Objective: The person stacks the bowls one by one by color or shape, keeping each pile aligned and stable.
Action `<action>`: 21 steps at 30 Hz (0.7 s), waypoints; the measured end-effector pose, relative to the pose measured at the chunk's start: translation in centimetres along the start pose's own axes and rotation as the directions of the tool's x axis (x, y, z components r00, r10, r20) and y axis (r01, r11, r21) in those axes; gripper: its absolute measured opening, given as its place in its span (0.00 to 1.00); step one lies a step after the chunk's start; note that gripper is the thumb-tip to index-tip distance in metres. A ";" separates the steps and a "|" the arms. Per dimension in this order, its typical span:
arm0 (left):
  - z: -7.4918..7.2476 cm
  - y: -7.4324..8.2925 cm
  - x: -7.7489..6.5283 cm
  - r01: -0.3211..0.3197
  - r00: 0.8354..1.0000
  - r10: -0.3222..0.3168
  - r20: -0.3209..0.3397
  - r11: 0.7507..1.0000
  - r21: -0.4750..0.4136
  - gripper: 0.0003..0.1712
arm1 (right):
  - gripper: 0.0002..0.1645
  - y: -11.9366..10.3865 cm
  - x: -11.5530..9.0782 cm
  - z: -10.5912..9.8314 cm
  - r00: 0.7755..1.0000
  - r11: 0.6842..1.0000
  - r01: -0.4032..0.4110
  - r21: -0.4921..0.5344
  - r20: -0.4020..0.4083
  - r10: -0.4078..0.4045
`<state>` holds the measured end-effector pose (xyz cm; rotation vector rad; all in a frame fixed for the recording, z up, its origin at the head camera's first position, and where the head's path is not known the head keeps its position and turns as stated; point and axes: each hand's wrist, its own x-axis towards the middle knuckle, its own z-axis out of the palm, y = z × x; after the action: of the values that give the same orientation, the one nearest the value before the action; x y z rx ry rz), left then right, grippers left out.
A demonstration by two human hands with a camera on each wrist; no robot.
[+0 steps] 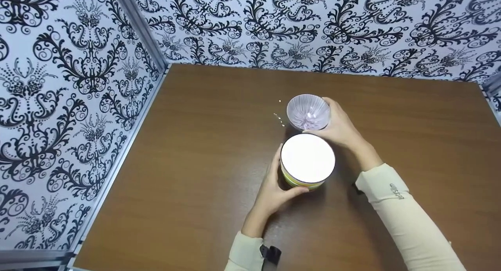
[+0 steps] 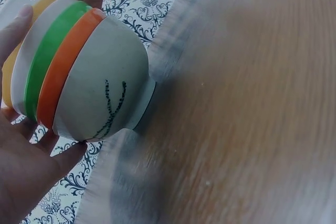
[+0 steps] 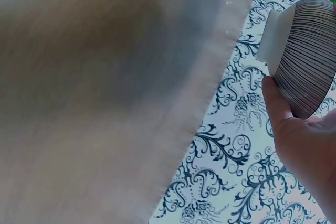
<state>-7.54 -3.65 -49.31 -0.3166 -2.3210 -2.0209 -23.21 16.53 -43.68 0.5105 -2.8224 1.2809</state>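
My left hand (image 1: 272, 192) grips a stack of nested bowls (image 1: 307, 158) from its near left side, with the thumb toward the front. From the head only the plain white inside of the top bowl shows. In the left wrist view, yellow, white, green and orange bands rise above a pale bottom bowl (image 2: 107, 72) with a dark dotted twig pattern. Just beyond the stack, my right hand (image 1: 341, 124) holds a single bowl (image 1: 308, 111) with fine radiating lines and a pale purple inside. Dark stripes cover the outside of that striped bowl (image 3: 310, 51) above a plain white foot.
Small white crumbs (image 1: 278, 117) lie on the brown wooden table (image 1: 195, 145), left of the striped bowl. Panels with a black-and-white scroll pattern (image 1: 274, 32) stand along the back and left edges.
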 end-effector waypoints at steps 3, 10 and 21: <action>0.0 0.0 0.0 -0.010 1.000 0.010 -0.005 1.000 0.009 0.68 | 0.64 -0.2 -0.2 -0.5 1.000 1.000 -0.004 -0.005 -0.008 0.004; 0.2 0.2 0.2 -0.013 1.000 0.013 -0.015 1.000 0.009 0.68 | 0.65 -1.0 -0.7 -1.8 1.000 1.000 -0.016 -0.009 -0.024 0.016; 0.3 0.2 0.4 -0.017 0.999 0.018 -0.032 1.000 0.012 0.66 | 0.65 -3.0 -2.0 -3.8 0.999 1.000 -0.014 0.017 -0.042 0.014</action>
<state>-7.84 -3.31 -49.11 -0.3003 -2.3023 -1.9883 -20.94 18.06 -39.18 0.4597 -2.7887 1.3022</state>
